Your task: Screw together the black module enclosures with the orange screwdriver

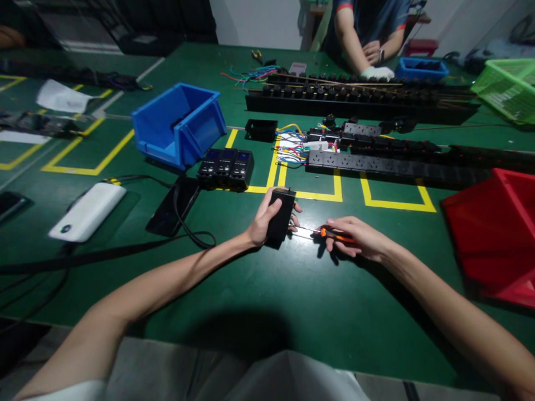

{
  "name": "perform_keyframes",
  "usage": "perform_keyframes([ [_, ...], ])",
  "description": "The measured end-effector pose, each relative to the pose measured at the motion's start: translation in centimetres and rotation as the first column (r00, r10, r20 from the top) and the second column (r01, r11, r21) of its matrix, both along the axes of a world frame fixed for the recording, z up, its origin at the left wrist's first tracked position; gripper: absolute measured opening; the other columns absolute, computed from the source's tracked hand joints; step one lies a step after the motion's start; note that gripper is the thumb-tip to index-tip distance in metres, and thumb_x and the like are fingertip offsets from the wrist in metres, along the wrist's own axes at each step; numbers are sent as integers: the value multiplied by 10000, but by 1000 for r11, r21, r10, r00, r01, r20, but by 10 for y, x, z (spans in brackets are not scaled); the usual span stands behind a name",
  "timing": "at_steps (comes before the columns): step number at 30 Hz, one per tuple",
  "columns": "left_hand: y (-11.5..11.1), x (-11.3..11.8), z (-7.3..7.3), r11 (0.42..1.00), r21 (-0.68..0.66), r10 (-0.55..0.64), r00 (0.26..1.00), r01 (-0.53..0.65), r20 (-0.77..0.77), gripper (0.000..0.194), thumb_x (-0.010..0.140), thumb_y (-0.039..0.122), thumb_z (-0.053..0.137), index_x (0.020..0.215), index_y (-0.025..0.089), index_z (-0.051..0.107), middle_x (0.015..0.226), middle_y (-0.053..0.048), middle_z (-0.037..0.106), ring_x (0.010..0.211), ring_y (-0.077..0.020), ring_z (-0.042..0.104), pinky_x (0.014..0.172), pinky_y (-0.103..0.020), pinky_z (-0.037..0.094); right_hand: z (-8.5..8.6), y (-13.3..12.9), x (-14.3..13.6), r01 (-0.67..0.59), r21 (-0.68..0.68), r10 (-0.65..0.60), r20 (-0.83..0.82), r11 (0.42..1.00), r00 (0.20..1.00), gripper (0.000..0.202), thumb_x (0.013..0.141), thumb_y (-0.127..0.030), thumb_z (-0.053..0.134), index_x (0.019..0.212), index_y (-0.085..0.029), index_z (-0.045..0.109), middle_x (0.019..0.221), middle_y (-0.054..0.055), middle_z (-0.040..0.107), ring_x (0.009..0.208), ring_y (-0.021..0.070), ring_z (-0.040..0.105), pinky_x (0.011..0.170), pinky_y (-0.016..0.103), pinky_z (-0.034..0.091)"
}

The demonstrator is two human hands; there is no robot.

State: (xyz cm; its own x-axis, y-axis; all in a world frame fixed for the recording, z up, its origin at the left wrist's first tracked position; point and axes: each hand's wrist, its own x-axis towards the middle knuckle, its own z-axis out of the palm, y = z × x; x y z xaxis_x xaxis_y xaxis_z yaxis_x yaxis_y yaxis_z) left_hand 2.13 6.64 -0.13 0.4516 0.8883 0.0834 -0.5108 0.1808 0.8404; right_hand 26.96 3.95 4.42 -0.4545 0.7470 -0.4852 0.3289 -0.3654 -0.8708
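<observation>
My left hand (262, 220) is wrapped round a black rectangular box (281, 218), held up over the green table with the thumb across its face. In my right hand (359, 236) is a screwdriver (330, 234) with an orange and black handle. Its thin metal shaft points left at the lower right side of the box; whether the tip touches is too small to tell. Ahead of my hands lie several black modules (225, 169) side by side and a black power strip (359, 166) with loose coloured wires (290, 150) at its left end.
A blue bin (167, 133) stands left of the modules, near a phone (173, 206) and a white power bank (88, 213) with cables. At right is a red bin (493, 234). Across the table, a person (368, 33) is behind long black strips (334, 103) and a green basket (507, 89).
</observation>
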Motion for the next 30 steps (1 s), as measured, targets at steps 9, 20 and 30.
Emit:
perform_keyframes([
  [9, 3, -3, 2, 1000, -25, 3, 1000, -3, 1, 385, 955, 531, 503, 1157, 212, 429, 987, -65, 636, 676, -177, 697, 575, -313, 580, -13, -3, -7, -59, 386, 9, 130, 920, 991, 442, 919, -516, 606, 988, -113, 774, 590, 12, 589, 518, 115, 487, 489, 239, 334],
  [20, 4, -1, 9, 991, -135, 15, 1000, -13, 15, 432, 919, 552, 555, 1136, 197, 438, 974, -64, 645, 653, -164, 680, 558, -290, 571, -23, -8, 0, -210, 811, -91, 307, 545, 947, 306, 917, -382, 641, 1067, -157, 784, 712, 81, 713, 594, 151, 584, 596, 287, 420],
  [30, 0, -5, 7, 999, -3, 48, 999, -48, 20, 445, 918, 520, 571, 1204, 235, 385, 975, -69, 677, 658, -172, 692, 593, -308, 572, -4, 3, 5, 166, -333, -245, -211, 928, 946, 463, 938, -552, 528, 991, -120, 687, 811, 125, 739, 423, 75, 493, 363, 189, 256],
])
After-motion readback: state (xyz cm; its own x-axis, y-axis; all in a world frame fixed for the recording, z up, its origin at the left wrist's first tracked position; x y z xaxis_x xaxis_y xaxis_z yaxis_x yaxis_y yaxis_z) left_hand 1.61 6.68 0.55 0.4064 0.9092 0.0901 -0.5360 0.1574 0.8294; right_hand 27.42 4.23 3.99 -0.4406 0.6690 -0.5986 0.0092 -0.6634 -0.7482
